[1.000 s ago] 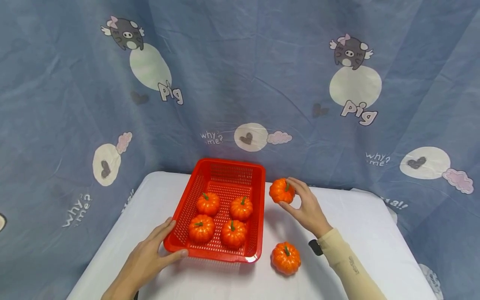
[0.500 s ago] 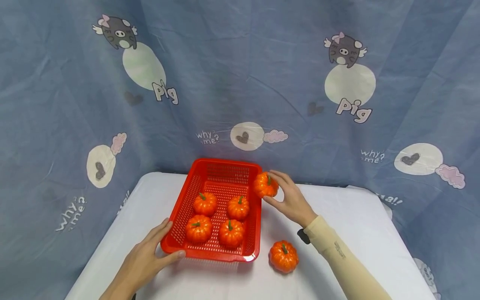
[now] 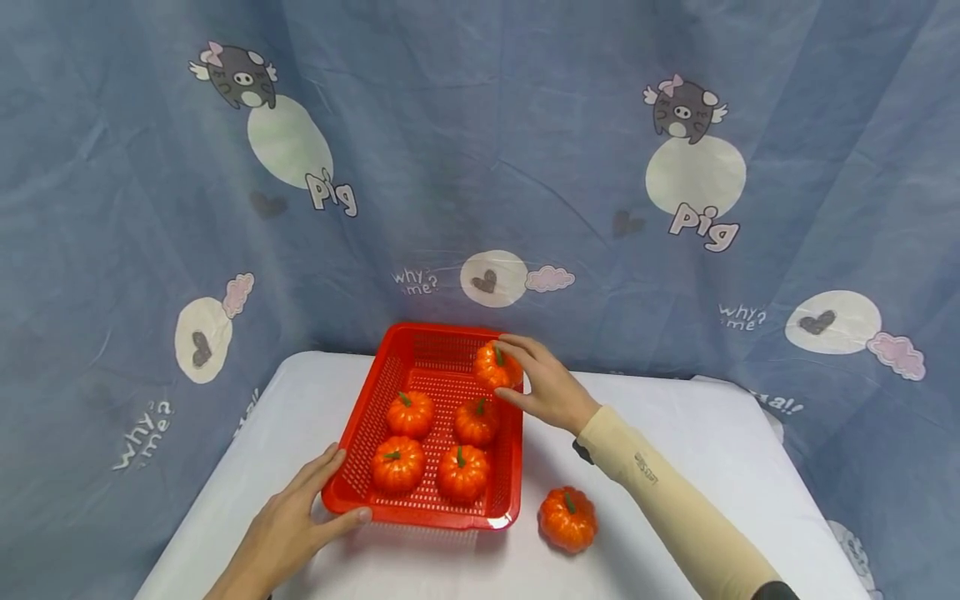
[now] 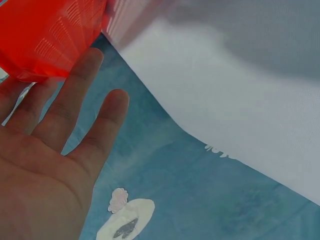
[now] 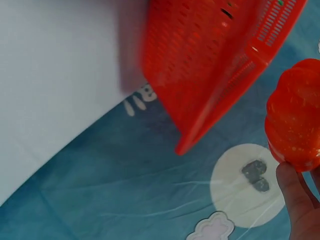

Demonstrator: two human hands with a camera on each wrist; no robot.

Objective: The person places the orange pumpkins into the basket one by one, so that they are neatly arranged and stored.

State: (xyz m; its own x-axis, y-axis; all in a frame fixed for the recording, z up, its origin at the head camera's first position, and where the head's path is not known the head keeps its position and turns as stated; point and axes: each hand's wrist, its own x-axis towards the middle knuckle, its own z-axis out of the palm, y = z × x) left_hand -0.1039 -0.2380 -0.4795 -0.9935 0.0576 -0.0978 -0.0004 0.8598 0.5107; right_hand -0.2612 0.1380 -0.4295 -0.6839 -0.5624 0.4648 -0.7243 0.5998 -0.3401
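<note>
Head view: red perforated basket (image 3: 442, 385), lower centre, has four pumpkins (image 3: 462, 474); right hand (image 3: 545, 385) pinches fifth pumpkin (image 3: 489, 371) at upper-right corner; left hand (image 3: 291, 525), fingers spread, touches lower-left rim.

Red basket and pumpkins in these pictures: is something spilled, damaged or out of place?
Nothing clearly stands out. Four pumpkins sit in the basket, and the right hand holds another pumpkin at its far right corner. One pumpkin lies outside, on the table, but shows no visible damage.
</note>
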